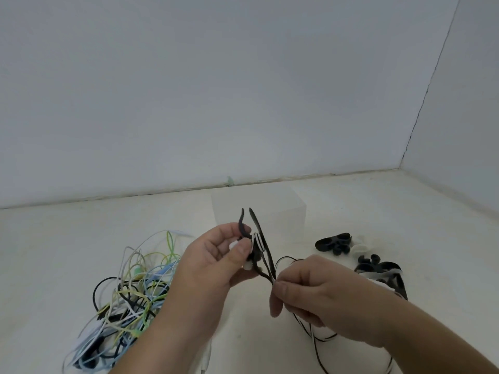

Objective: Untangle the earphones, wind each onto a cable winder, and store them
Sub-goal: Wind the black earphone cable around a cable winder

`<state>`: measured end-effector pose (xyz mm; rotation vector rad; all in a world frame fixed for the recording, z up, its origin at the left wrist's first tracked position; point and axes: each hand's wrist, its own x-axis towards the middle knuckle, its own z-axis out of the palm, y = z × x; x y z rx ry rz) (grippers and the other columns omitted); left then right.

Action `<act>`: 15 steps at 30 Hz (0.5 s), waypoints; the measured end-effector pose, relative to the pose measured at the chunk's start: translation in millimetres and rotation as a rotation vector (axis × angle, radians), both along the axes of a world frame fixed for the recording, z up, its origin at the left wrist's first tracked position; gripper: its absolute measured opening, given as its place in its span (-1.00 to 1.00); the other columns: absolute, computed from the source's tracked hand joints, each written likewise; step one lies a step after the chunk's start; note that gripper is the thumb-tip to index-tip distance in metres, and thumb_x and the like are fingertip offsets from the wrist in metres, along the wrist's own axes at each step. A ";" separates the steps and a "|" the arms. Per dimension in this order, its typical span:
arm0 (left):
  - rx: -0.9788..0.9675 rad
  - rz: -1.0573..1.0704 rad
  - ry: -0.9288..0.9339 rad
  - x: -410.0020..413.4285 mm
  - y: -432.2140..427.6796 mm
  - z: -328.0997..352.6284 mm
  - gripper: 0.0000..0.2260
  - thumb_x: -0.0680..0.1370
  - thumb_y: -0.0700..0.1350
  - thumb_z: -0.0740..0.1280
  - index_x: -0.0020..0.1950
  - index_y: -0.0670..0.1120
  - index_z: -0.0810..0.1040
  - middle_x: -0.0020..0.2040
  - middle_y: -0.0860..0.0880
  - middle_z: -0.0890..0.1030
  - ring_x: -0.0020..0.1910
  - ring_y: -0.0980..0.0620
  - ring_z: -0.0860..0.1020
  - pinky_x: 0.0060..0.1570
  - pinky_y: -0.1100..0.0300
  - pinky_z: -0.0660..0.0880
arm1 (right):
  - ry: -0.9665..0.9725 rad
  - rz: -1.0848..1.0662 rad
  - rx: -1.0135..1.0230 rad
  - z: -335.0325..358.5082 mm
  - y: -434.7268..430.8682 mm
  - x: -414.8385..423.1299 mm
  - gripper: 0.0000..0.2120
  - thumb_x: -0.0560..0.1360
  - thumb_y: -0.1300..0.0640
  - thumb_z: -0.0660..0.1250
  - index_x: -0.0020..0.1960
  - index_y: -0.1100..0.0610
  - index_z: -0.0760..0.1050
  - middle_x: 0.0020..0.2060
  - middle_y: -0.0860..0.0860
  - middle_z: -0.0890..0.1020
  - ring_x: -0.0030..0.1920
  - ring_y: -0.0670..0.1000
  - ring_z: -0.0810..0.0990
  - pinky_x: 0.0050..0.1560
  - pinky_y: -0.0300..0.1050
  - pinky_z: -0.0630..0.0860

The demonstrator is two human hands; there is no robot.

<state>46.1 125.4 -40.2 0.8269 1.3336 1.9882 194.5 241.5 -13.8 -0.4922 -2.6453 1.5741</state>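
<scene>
As left hand (213, 257) grips winder (258, 244), right hand (310, 290) cable (269, 267), tangled earphones (129, 300) lie left.

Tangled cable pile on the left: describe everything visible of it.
The tangled pile of thin earphone cables, yellow-green, pale blue, white and black, lies loose on the pale surface at the left. Several loops arch up at its far side. The strands are knotted together, and the left forearm hides its right edge.
</scene>
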 end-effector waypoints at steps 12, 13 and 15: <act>-0.246 -0.042 0.370 3.2 2.1 -10.7 -0.81 0.35 -0.14 0.45 -0.07 0.07 0.67 -0.23 -0.08 0.67 -0.22 -0.12 0.65 -0.15 -0.03 0.63 | 0.343 -0.211 -0.010 6.8 7.3 8.2 -0.81 0.38 0.01 0.36 -0.28 0.12 0.62 -0.52 0.02 0.34 -0.44 0.03 0.25 -0.40 -0.11 0.18; -0.271 -0.047 0.408 2.8 1.8 -11.3 -0.81 0.36 -0.13 0.45 -0.07 0.08 0.68 -0.21 -0.08 0.67 -0.18 -0.14 0.65 -0.07 -0.09 0.64 | 0.383 -0.268 0.002 8.3 8.5 9.6 -0.82 0.37 0.01 0.37 -0.29 0.11 0.63 -0.53 0.01 0.34 -0.44 0.02 0.25 -0.41 -0.12 0.18; -0.273 -0.103 0.407 4.0 1.3 -11.0 -0.81 0.36 -0.15 0.45 -0.07 0.06 0.68 -0.19 -0.11 0.65 -0.20 -0.08 0.65 -0.08 -0.07 0.64 | 0.453 -0.361 0.010 11.7 9.8 11.4 -0.82 0.39 0.02 0.41 -0.28 0.12 0.63 -0.55 -0.03 0.34 -0.46 -0.02 0.24 -0.43 -0.19 0.20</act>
